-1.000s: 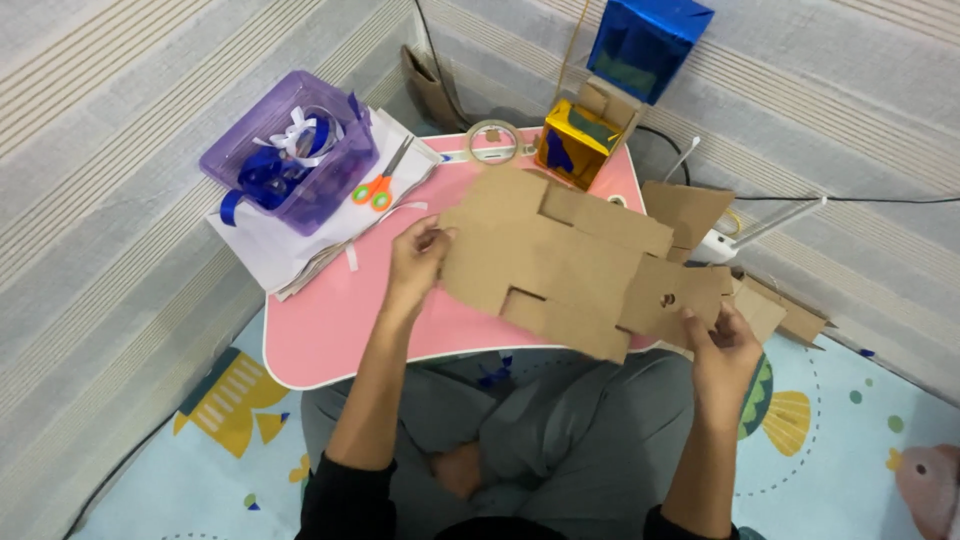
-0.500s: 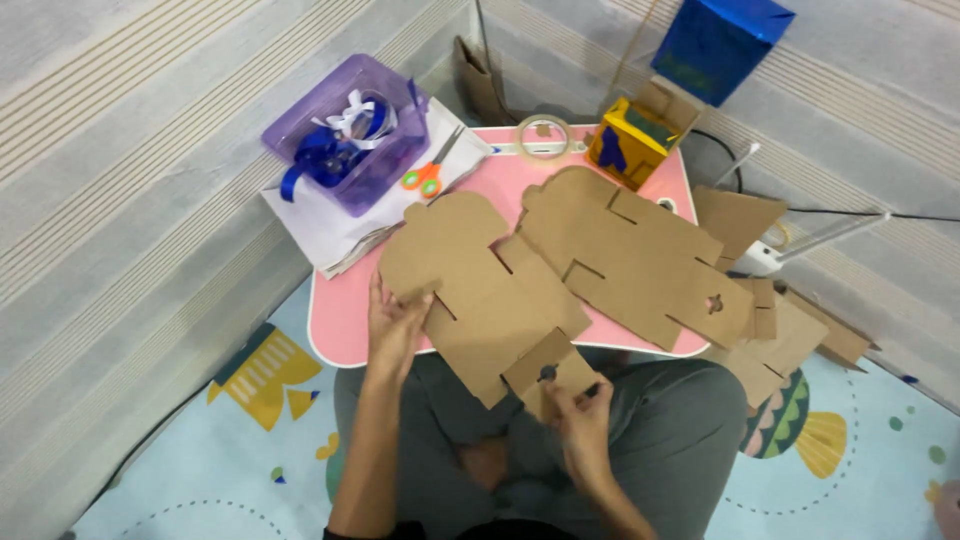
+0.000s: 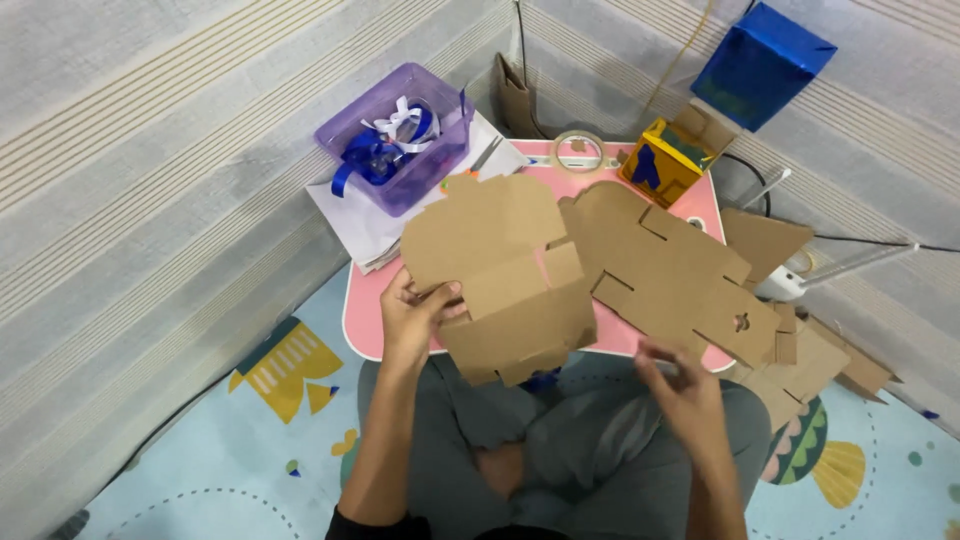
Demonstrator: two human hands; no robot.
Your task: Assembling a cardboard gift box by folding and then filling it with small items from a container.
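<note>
My left hand (image 3: 412, 322) grips the left edge of a flat die-cut cardboard box blank (image 3: 500, 270), holding it over the near side of the small pink table (image 3: 362, 310). A second flat cardboard blank (image 3: 665, 270) lies on the table's right half. My right hand (image 3: 680, 385) hovers below that blank, over my lap, fingers loosely curled; it looks blurred and I see nothing in it.
A purple tub (image 3: 395, 135) with blue and white ribbon sits on white paper at the table's far left. A tape roll (image 3: 578, 148), a small yellow-and-blue box (image 3: 665, 160), a blue gift bag (image 3: 760, 60) and loose cardboard pieces (image 3: 800, 365) lie around. Striped fabric walls close in.
My left hand has lifted one cardboard blank away from the other and turned it toward me. My right hand let go of its lower edge and moved right.
</note>
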